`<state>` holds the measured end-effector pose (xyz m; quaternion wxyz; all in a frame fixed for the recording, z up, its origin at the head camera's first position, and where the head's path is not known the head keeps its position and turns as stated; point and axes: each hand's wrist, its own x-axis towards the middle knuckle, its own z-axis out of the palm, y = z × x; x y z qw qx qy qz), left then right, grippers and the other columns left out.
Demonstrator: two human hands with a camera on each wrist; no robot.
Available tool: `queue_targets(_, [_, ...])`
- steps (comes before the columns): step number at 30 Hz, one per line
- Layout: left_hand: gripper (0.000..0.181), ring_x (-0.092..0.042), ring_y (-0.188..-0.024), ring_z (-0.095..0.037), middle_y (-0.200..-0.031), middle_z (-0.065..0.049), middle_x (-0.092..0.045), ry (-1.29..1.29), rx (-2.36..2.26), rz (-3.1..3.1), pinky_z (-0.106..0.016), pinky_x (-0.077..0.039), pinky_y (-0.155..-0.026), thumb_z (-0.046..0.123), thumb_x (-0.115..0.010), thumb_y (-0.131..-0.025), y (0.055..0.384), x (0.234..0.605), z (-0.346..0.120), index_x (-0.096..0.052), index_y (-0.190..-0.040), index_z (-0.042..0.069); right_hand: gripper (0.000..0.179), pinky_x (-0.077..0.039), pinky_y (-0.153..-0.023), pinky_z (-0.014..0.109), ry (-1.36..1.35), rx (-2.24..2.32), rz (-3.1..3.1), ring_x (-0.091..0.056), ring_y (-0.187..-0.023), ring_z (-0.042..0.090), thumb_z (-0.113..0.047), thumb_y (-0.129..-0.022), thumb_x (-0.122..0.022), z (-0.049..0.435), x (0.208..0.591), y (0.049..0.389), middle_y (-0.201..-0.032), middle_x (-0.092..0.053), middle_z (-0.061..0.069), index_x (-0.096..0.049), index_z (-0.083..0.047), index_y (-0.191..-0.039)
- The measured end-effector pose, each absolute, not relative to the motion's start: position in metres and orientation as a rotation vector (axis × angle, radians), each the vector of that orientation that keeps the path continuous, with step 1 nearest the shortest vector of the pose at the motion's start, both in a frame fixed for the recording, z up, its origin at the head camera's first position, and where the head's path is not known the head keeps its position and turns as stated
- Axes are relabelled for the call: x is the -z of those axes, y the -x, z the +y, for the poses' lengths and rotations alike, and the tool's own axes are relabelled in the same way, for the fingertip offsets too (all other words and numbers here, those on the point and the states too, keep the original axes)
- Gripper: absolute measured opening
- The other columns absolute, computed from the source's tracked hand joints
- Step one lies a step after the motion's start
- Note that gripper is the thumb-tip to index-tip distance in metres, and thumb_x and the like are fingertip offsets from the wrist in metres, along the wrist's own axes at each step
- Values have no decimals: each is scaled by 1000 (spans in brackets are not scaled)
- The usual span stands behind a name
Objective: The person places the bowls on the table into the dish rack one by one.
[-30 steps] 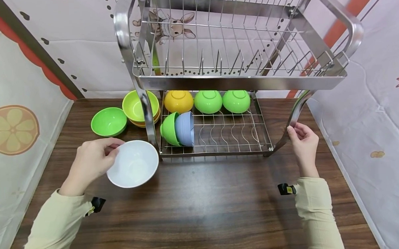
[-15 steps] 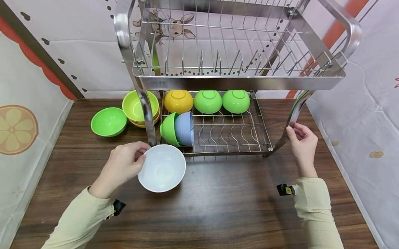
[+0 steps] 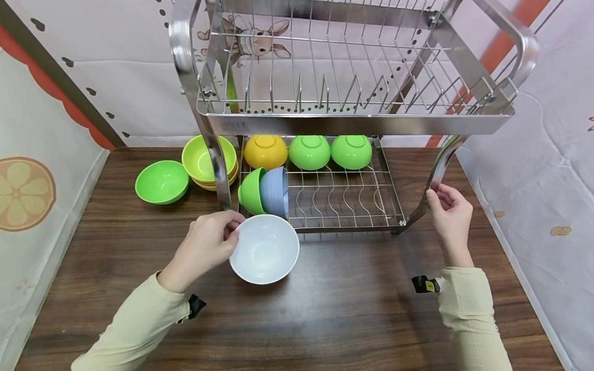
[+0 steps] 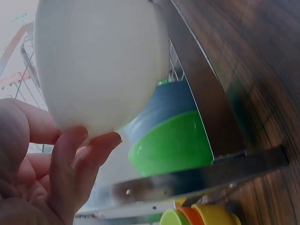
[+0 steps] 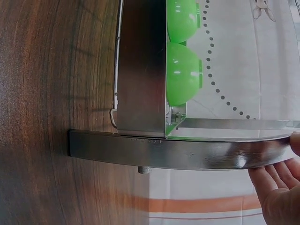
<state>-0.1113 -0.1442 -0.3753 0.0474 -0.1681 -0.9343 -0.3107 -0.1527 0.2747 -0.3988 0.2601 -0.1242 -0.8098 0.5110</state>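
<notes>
My left hand [image 3: 208, 246] grips a white bowl [image 3: 264, 249] by its left rim, just above the wooden table [image 3: 331, 315] in front of the dish rack's lower shelf [image 3: 346, 197]. In the left wrist view my fingers [image 4: 77, 159] curl under the white bowl [image 4: 98, 61]. On that shelf a green bowl [image 3: 250, 191] and a blue-grey bowl [image 3: 275, 191] stand on edge; a yellow bowl [image 3: 265, 150] and two green bowls [image 3: 330, 150] lie upside down behind them. My right hand [image 3: 447, 210] holds the rack's right leg [image 3: 436, 172], also seen as a steel leg [image 5: 178, 152] in the right wrist view.
A green bowl [image 3: 161, 181] and a stack of bowls topped by a lime one [image 3: 205, 158] sit on the table left of the rack. The rack's upper tier [image 3: 352, 91] holds nothing. Printed cloth [image 3: 34, 123] hangs round the table's back and sides.
My left hand has carried the white bowl to the right, from the table's left part to the front of the rack's lower shelf. The right hand has stayed on the rack's leg.
</notes>
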Motion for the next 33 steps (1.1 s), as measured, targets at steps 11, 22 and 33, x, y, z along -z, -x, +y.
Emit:
queue_targets(11, [16, -55, -59, -7, -72, -1, -63, 511, 940, -2806, -27, -46, -55, 0, -55, -73, 114, 381, -131, -66, -84, 5, 35, -42, -91, 21, -100, -885, -2039, -59, -101, 32, 0, -76, -65, 232, 387, 131, -110, -62, 20, -62, 4, -110])
queue_targets(22, [15, -55, -61, -9, -72, -2, -63, 514, 945, -2824, -25, -46, -55, 2, -56, -75, 116, 382, -122, -66, -86, 4, 30, -44, -93, 34, -1338, -629, -2112, -58, -104, 31, -13, -87, -55, 141, 370, 89, -110, -61, 21, -60, 8, -107])
queue_targets(33, [15, -56, -60, -10, -72, -3, -63, 517, 943, -2812, -26, -47, -54, 1, -57, -75, 116, 381, -116, -66, -86, 2, 20, -43, -92, 27, -1551, -267, -2182, -60, -95, 17, -9, -91, -48, 105, 387, 75, -99, -65, 6, -64, -2, -100])
